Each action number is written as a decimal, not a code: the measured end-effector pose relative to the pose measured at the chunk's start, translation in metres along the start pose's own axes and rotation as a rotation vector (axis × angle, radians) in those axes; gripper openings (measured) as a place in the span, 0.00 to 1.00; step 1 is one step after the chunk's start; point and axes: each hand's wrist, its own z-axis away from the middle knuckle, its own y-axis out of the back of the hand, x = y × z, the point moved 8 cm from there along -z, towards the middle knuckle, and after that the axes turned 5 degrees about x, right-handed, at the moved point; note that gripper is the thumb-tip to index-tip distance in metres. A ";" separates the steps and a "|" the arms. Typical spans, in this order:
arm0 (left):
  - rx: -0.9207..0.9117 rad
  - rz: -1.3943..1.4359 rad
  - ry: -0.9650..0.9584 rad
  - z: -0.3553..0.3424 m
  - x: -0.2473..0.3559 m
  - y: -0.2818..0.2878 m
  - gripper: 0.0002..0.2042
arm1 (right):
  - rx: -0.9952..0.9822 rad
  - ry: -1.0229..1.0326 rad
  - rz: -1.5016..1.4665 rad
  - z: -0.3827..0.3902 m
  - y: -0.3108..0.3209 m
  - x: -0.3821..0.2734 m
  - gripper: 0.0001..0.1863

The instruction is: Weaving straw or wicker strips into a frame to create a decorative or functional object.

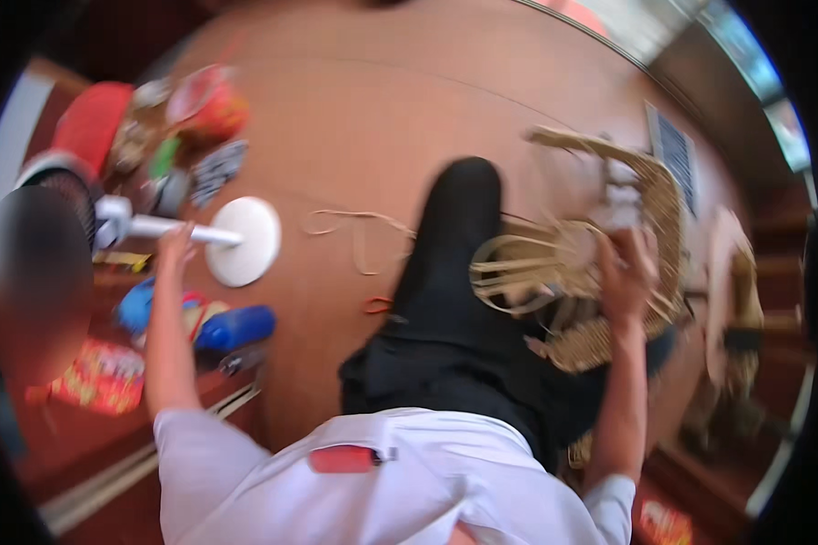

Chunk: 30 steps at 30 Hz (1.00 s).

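Note:
At the left, my left hand [174, 245] grips the white pole [212, 234] of a standing fan, which has a round white base [244, 241] and a dark caged head. At the right, my right hand [629, 268] holds a pale bundle of flat rattan strips [509, 272], some hanging in loops, beside my black-trousered leg [450, 227]. Behind that hand is a curved, woven rattan piece [663, 209]. A loose pale strip [350, 216] curls on the floor, and orange-handled tools [377, 305] lie by my leg. Motion blurs fine detail.
Another person [32, 272] is close at the left edge. On that side are a red object [86, 123], bags [204, 104], a blue cylinder [234, 329] and a patterned red packet [100, 377]. A dark grille [671, 154] and wooden furniture [782, 318] stand at the right.

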 end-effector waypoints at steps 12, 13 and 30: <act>-0.577 -0.348 -1.447 0.490 0.230 -0.219 0.14 | 0.086 -0.356 -0.325 0.123 -0.113 -0.101 0.07; -0.520 -0.381 -1.536 0.501 0.232 -0.231 0.14 | 0.083 -0.352 -0.313 0.124 -0.112 -0.104 0.07; -0.814 -0.505 -1.577 0.520 0.235 -0.304 0.06 | 0.127 -0.320 -0.341 0.135 -0.112 -0.109 0.07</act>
